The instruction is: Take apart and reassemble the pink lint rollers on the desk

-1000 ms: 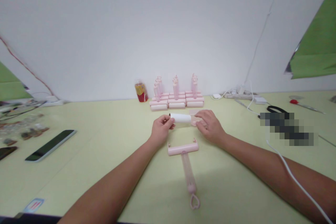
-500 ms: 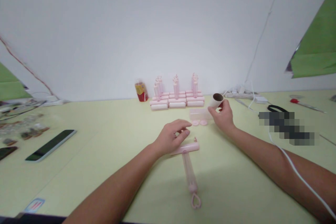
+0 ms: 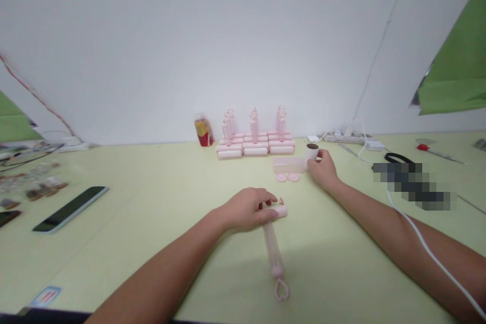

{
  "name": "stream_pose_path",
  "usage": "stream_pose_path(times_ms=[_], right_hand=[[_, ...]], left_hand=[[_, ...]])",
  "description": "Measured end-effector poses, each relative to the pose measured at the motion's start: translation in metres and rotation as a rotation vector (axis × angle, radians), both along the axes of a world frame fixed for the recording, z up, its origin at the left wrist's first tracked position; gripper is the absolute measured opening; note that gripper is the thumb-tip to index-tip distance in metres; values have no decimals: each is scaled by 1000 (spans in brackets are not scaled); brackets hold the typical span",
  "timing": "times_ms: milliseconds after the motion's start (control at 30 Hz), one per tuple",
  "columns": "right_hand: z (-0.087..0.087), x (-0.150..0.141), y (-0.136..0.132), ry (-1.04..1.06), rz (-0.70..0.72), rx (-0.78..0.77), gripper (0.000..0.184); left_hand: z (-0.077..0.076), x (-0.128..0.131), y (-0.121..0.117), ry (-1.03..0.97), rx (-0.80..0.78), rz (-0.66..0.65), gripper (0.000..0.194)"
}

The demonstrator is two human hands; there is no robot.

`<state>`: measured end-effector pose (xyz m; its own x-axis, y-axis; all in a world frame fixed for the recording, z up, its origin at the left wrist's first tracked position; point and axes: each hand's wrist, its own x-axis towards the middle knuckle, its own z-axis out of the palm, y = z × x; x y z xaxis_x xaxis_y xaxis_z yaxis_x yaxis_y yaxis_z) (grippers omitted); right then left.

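My right hand (image 3: 322, 169) has its thumb and fingers around a white paper roll (image 3: 311, 154), which is upright with its brown cardboard core facing up. My left hand (image 3: 253, 208) is curled over a pink plastic bar (image 3: 281, 211), thumb at its near side; part of the bar is hidden beneath the hand. A clear pink handle (image 3: 274, 250) with a heart-shaped loop lies in front of the bar. A small pink piece (image 3: 281, 201) stands just behind it. Beside my right hand are a translucent pink cover (image 3: 287, 165) and two round pink caps (image 3: 293, 177).
Several pink assembled rollers (image 3: 255, 144) stand in rows by the wall, beside a red and yellow bottle (image 3: 204, 131). A phone (image 3: 72, 208) lies at left. On the right are a power strip (image 3: 347, 137), a white cable (image 3: 417, 233) and a screwdriver (image 3: 436, 152).
My right hand has lowered the paper roll and turned it upright beside the translucent cover. My left hand has moved down and slightly right onto the pink bar.
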<state>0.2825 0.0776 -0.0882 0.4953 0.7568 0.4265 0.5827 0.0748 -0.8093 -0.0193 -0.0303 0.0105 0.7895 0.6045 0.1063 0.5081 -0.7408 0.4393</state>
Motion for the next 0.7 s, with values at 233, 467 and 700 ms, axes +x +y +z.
stream_pose_path(times_ms=[233, 467, 700], right_hand=[[30, -34, -40, -350, 96, 345, 43], [36, -47, -53, -638, 106, 258, 46], [27, -24, -35, -629, 56, 198, 43]], left_hand=[[0, 0, -1, 66, -22, 35, 34], [-2, 2, 0, 66, -11, 55, 33], [-5, 1, 2, 70, -10, 53, 33]])
